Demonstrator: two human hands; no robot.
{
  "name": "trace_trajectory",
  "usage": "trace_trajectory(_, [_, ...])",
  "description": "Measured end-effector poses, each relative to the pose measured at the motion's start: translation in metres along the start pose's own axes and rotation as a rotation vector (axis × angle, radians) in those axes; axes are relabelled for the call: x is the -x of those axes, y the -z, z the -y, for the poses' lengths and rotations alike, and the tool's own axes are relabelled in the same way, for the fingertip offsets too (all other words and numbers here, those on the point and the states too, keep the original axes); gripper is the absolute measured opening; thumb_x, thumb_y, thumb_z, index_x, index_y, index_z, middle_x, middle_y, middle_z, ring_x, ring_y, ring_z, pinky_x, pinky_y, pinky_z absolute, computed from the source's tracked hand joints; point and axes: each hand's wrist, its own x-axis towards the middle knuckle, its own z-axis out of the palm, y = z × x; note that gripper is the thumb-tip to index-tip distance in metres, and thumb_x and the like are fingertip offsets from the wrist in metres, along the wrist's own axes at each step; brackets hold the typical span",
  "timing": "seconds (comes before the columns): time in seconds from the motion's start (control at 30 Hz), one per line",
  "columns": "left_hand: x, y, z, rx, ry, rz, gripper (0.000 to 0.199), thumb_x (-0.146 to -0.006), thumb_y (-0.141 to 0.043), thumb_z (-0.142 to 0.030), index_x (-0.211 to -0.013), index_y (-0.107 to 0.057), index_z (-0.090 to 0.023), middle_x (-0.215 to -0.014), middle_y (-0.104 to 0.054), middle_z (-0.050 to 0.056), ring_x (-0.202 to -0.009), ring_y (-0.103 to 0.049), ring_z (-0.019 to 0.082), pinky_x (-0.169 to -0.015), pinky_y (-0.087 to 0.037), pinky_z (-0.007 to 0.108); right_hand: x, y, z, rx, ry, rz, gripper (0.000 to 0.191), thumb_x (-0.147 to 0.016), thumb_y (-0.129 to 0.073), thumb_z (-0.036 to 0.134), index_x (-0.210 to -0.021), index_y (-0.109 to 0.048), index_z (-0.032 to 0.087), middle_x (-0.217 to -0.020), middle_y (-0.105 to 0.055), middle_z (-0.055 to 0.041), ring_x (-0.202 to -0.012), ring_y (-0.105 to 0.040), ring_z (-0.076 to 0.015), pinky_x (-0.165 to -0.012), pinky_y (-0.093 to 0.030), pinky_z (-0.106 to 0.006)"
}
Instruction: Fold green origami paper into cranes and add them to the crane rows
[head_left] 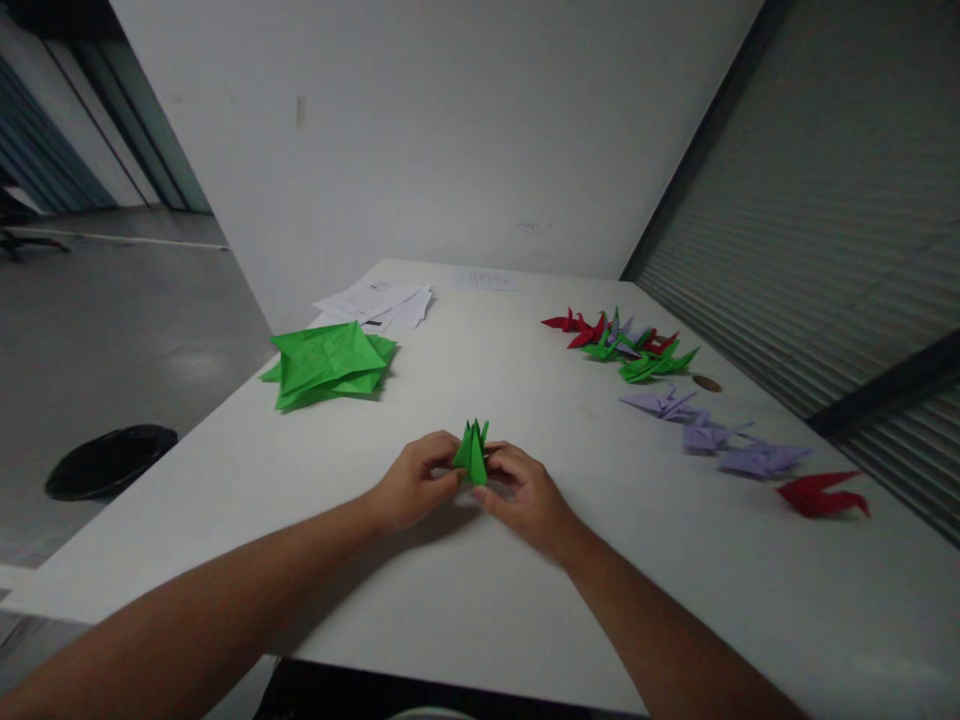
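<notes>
A small folded green paper piece [472,455] stands between my two hands over the white table, its several narrow points facing up. My left hand [421,480] pinches it from the left, thumb low and fingers behind. From the right, my right hand [523,492] has its thumb and fingers closed on the same piece. Parts of the fingertips are hidden behind the paper.
Green paper sheets [330,362] lie at the left, with printed papers [379,303] behind. Red, green and purple paper cranes [765,459] line the right side of the white table [510,600]. A black bin [112,462] stands on the floor at left.
</notes>
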Motion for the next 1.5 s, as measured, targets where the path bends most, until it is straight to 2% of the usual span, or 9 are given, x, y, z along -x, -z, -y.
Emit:
trace_trajectory(0.2, [0.0, -0.001, 0.001, -0.022, -0.019, 0.015, 0.014, -0.088, -0.065, -0.026, -0.095, -0.074, -0.017, -0.09, -0.07, 0.008, -0.089, -0.063, 0.022, -0.082, -0.051, 0.035, -0.001, 0.001, -0.004, 0.059, 0.017, -0.042, 0.013, -0.087, -0.07, 0.019, -0.099, -0.075, 0.023, -0.11, -0.071, -0.0094, -0.106, -0.067, -0.0249, -0.096, -0.056, -0.042])
trace_trajectory(0.43, [0.0, -0.001, -0.009, -0.133, -0.12, -0.044, 0.014, -0.081, -0.064, -0.01, -0.087, -0.074, -0.019, -0.096, -0.067, 0.007, -0.091, -0.064, 0.02, -0.085, -0.052, 0.034, -0.002, 0.001, -0.003, 0.063, 0.003, -0.062, 0.007, -0.084, -0.074, 0.018, -0.088, -0.078, 0.024, -0.104, -0.072, -0.0077, -0.101, -0.069, -0.0243, -0.091, -0.056, -0.04])
trace_trajectory(0.63, [0.004, -0.001, -0.014, -0.195, -0.242, -0.025, 0.021, -0.078, -0.061, -0.004, -0.089, -0.069, -0.02, -0.107, -0.069, 0.009, -0.098, -0.067, 0.022, -0.088, -0.055, 0.036, -0.003, 0.002, 0.008, 0.112, 0.063, -0.054, 0.011, -0.088, -0.074, 0.019, -0.093, -0.08, 0.025, -0.098, -0.073, -0.0067, -0.092, -0.07, -0.0232, -0.083, -0.057, -0.037])
trace_trajectory(0.77, [0.006, 0.001, -0.017, -0.285, -0.335, -0.029, 0.019, -0.077, -0.063, -0.004, -0.088, -0.065, -0.02, -0.109, -0.071, 0.011, -0.101, -0.066, 0.024, -0.089, -0.054, 0.038, -0.003, 0.002, 0.016, 0.188, 0.15, -0.063, 0.009, -0.091, -0.072, 0.019, -0.091, -0.08, 0.025, -0.096, -0.073, -0.0074, -0.087, -0.071, -0.0227, -0.077, -0.057, -0.035])
trace_trajectory(0.93, [0.006, 0.002, -0.019, -0.34, -0.388, -0.066, 0.018, -0.077, -0.062, -0.005, -0.088, -0.063, -0.02, -0.102, -0.071, 0.01, -0.094, -0.066, 0.022, -0.084, -0.055, 0.037, -0.002, 0.001, 0.019, 0.242, 0.194, -0.106, 0.011, -0.092, -0.07, 0.017, -0.092, -0.079, 0.023, -0.099, -0.074, -0.0088, -0.089, -0.072, -0.0221, -0.078, -0.058, -0.034])
trace_trajectory(1.13, [0.007, 0.001, -0.02, -0.361, -0.491, -0.057, 0.017, -0.078, -0.063, -0.006, -0.087, -0.06, -0.02, -0.118, -0.071, 0.012, -0.105, -0.066, 0.024, -0.089, -0.055, 0.04, -0.001, 0.002, 0.018, 0.248, 0.237, -0.082, 0.013, -0.091, -0.068, 0.011, -0.086, -0.076, 0.02, -0.095, -0.072, -0.0081, -0.084, -0.07, -0.0196, -0.072, -0.055, -0.03])
trace_trajectory(1.33, [0.007, 0.002, -0.021, -0.413, -0.484, -0.082, 0.014, -0.081, -0.067, -0.009, -0.089, -0.061, -0.019, -0.107, -0.07, 0.011, -0.096, -0.065, 0.022, -0.084, -0.054, 0.036, 0.0, 0.003, 0.021, 0.28, 0.224, -0.081, 0.011, -0.091, -0.069, 0.012, -0.089, -0.075, 0.021, -0.099, -0.073, -0.009, -0.091, -0.07, -0.0217, -0.078, -0.057, -0.033])
trace_trajectory(1.5, [0.006, 0.003, -0.02, -0.421, -0.485, -0.079, 0.012, -0.084, -0.069, -0.011, -0.089, -0.061, -0.019, -0.101, -0.07, 0.01, -0.09, -0.064, 0.019, -0.079, -0.053, 0.031, 0.0, 0.003, 0.017, 0.318, 0.283, -0.11, 0.012, -0.088, -0.071, 0.011, -0.094, -0.073, 0.021, -0.099, -0.074, -0.0096, -0.094, -0.069, -0.0237, -0.084, -0.056, -0.037])
